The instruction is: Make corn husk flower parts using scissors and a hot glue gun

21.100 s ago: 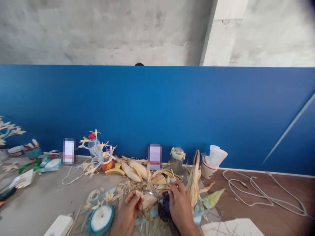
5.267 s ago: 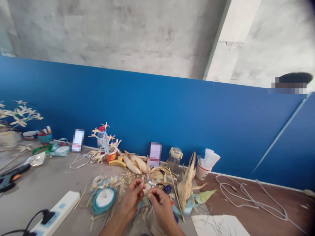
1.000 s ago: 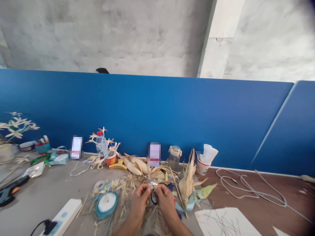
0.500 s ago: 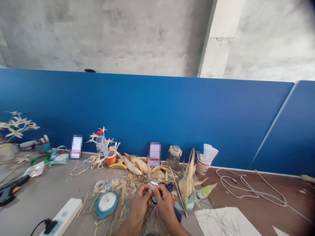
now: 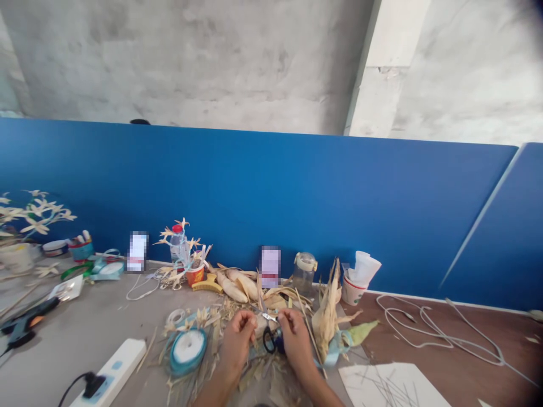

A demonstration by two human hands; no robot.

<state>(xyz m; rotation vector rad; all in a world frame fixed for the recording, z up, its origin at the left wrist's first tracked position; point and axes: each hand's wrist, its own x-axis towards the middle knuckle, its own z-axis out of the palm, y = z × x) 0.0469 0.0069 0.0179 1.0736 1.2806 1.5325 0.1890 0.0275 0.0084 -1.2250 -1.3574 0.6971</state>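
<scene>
My left hand (image 5: 238, 338) is closed in a pinch above the scraps of dry husk (image 5: 218, 333). Level with it, my right hand (image 5: 293, 334) also pinches, its fingertips turned inward. Whatever sits between the fingers of either hand is too small to make out. Between the two hands lie scissors (image 5: 268, 337) with black handles, blades pointing away from me. A roll of blue ribbon (image 5: 186, 351) rests left of my left hand. Beyond my right hand stands a bundle of dry corn husks (image 5: 326, 316) beside a loose blue ribbon (image 5: 337, 350).
A white power strip (image 5: 111, 370) and a glue gun (image 5: 29, 322) are at left. Husk flowers (image 5: 181, 249), a yellow claw clip (image 5: 207, 284), a clear jar (image 5: 304, 274) and a paper cup (image 5: 354, 289) line the blue partition (image 5: 271, 186). Thin wires lie on white paper (image 5: 386, 384).
My hands were close together over the scissors and have moved apart, left hand leftward, right hand rightward. The scissors between them now show more fully. The view has shifted slightly.
</scene>
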